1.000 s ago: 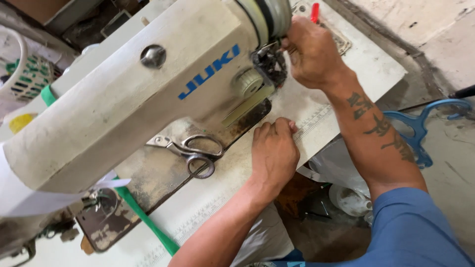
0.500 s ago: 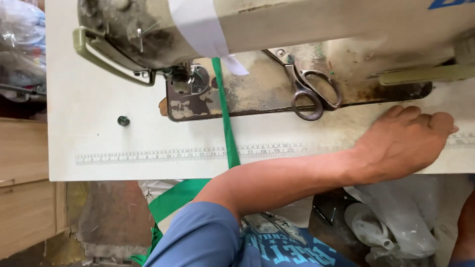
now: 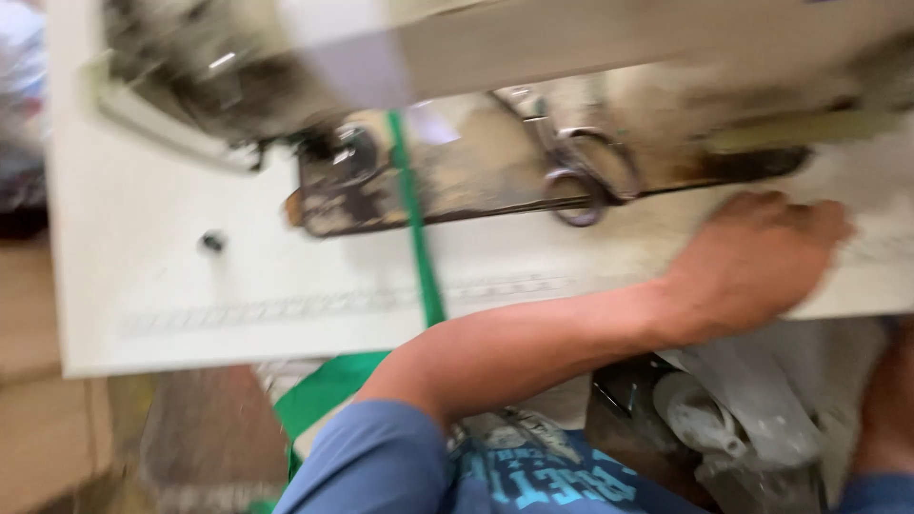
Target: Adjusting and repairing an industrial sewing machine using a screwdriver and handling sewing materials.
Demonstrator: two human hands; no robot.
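The view is blurred by motion. My left hand (image 3: 762, 262) lies flat, palm down, on the white sewing table (image 3: 171, 286) near its front edge and holds nothing. Just beyond the hand, a pair of metal scissors (image 3: 586, 176) rests on the worn machine bed. A narrow green strap (image 3: 419, 247) runs from the needle area (image 3: 347, 157) over the table's front edge down to my lap. The cream sewing machine (image 3: 571, 48) fills the top of the view. Only my right forearm (image 3: 885, 419) shows at the far right; that hand is out of view.
A measuring scale (image 3: 286, 309) is marked along the table's front. A small dark knob (image 3: 212, 242) sits on the table at the left. Under the table at the right are grey motor parts (image 3: 724, 419). A wooden floor shows at the left.
A second ago my right hand was on the machine's wheel; it has left the view as my head turned towards the needle end. My left hand stays flat on the table.
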